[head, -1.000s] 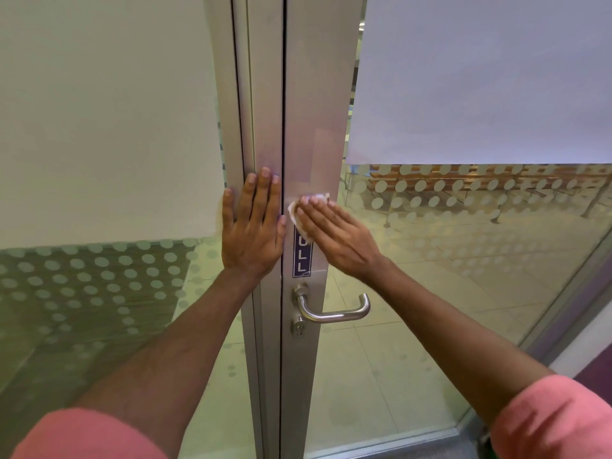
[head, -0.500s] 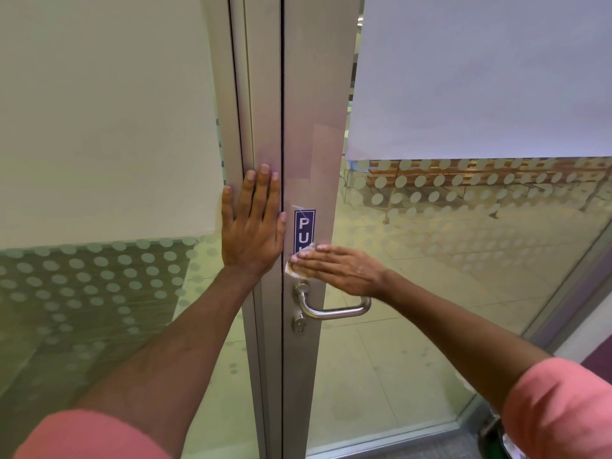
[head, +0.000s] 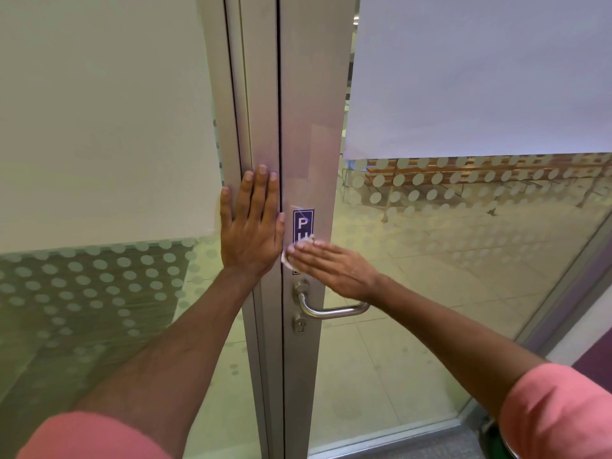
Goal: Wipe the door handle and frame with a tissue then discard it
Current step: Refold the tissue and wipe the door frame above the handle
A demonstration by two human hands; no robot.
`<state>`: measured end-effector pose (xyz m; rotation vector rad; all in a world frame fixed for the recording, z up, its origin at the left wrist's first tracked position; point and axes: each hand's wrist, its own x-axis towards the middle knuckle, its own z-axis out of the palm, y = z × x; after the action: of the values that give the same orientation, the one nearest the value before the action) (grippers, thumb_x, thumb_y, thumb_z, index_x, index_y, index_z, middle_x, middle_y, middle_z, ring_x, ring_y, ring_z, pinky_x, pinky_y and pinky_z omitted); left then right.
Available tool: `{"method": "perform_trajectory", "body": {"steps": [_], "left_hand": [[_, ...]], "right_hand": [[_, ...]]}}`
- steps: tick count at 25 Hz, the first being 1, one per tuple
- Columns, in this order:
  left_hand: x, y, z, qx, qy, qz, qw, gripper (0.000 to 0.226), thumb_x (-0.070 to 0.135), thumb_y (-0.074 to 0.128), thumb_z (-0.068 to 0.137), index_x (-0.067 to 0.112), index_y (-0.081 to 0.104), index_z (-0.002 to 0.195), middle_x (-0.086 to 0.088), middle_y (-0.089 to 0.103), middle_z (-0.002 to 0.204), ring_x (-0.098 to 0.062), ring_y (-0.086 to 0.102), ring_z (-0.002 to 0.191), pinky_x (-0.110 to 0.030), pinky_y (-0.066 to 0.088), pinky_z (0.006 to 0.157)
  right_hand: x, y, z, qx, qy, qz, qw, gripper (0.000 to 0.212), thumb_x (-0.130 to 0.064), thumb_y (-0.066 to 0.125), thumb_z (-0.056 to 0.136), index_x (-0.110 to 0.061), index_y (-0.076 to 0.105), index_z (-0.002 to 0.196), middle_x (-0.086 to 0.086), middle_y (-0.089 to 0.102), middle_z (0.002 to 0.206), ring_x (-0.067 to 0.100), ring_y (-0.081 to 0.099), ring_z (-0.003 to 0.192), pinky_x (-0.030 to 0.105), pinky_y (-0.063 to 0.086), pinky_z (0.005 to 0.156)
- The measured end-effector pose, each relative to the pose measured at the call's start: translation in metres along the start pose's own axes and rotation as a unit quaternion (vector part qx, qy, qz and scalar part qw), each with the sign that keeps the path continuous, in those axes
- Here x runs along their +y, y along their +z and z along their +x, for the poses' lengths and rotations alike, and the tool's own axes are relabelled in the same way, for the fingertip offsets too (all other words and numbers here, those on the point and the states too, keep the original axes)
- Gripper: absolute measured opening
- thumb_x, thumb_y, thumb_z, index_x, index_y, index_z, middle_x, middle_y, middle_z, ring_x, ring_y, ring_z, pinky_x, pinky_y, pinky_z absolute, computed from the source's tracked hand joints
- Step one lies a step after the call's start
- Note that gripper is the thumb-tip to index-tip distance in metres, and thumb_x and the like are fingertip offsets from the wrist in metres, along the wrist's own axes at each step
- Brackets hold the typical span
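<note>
A glass door with a silver metal frame [head: 309, 127] fills the view. Its steel lever handle [head: 331, 311] sits below a dark PULL sticker [head: 303, 223]. My left hand [head: 251, 226] lies flat, fingers spread, against the fixed frame post left of the door gap. My right hand [head: 331, 268] presses a small white tissue [head: 287, 262] against the door frame over the sticker's lower half, just above the handle. Most of the tissue is hidden under my fingers.
A keyhole cylinder [head: 299, 325] sits below the handle. Frosted glass panels with dot patterns stand left [head: 99, 276] and right [head: 463, 200]. A dark green object [head: 493, 438] shows at the bottom right by the floor. Benches are visible through the glass.
My right hand with the tissue slid down the door frame from above the sticker to its lower half near the handle, then held about there. My left hand stayed flat on the post.
</note>
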<state>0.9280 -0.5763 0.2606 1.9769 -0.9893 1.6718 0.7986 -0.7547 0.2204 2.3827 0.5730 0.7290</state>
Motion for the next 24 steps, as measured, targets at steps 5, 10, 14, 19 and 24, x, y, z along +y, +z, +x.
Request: {"method": "perform_trajectory", "body": {"steps": [5, 10, 14, 19, 24], "left_hand": [[0.001, -0.002, 0.0, 0.0, -0.001, -0.002, 1.0, 0.062, 0.038, 0.02, 0.104, 0.013, -0.002, 0.157, -0.002, -0.015, 0.164, -0.018, -0.01, 0.152, -0.045, -0.008, 0.123], [0.002, -0.004, 0.0, -0.009, -0.003, -0.002, 1.0, 0.062, 0.038, 0.02, 0.104, 0.013, -0.004, 0.157, -0.004, -0.007, 0.165, -0.018, -0.012, 0.151, -0.045, -0.009, 0.123], [0.002, -0.005, 0.001, -0.008, -0.004, 0.001, 1.0, 0.063, 0.038, 0.022, 0.104, 0.013, -0.004, 0.156, -0.002, -0.018, 0.163, -0.018, -0.013, 0.151, -0.044, -0.009, 0.123], [0.001, -0.005, 0.001, -0.011, -0.002, 0.006, 1.0, 0.063, 0.037, 0.021, 0.104, 0.013, -0.004, 0.156, -0.002, -0.018, 0.163, -0.018, -0.014, 0.151, -0.044, -0.01, 0.123], [0.001, -0.004, 0.001, -0.01, -0.004, 0.002, 1.0, 0.062, 0.036, 0.02, 0.104, 0.013, -0.003, 0.156, -0.002, -0.018, 0.163, -0.017, -0.013, 0.151, -0.044, -0.009, 0.123]], "right_hand": [[0.023, -0.007, -0.018, -0.022, -0.026, -0.005, 0.999, 0.057, -0.01, 0.028, 0.096, -0.013, 0.013, 0.15, 0.006, 0.016, 0.158, 0.017, 0.014, 0.146, 0.035, 0.006, 0.122], [0.045, -0.028, 0.034, 0.157, 0.125, -0.046, 0.978, 0.065, -0.005, 0.049, 0.096, -0.009, 0.015, 0.152, 0.012, 0.016, 0.158, 0.022, 0.013, 0.148, 0.038, 0.014, 0.122], [0.022, -0.016, 0.047, 0.179, 0.126, -0.02, 0.976, 0.064, 0.001, 0.042, 0.095, -0.008, 0.013, 0.151, 0.012, 0.012, 0.159, 0.023, 0.01, 0.148, 0.039, 0.011, 0.122], [-0.006, 0.008, 0.0, 0.014, 0.018, 0.005, 1.0, 0.071, -0.003, 0.043, 0.094, -0.012, 0.003, 0.153, 0.008, 0.004, 0.161, 0.019, 0.001, 0.149, 0.034, -0.003, 0.123], [0.028, -0.013, 0.007, 0.042, 0.016, -0.026, 0.999, 0.059, -0.006, 0.033, 0.098, -0.011, 0.008, 0.152, 0.01, 0.018, 0.16, 0.019, 0.007, 0.148, 0.036, 0.004, 0.123]]}}
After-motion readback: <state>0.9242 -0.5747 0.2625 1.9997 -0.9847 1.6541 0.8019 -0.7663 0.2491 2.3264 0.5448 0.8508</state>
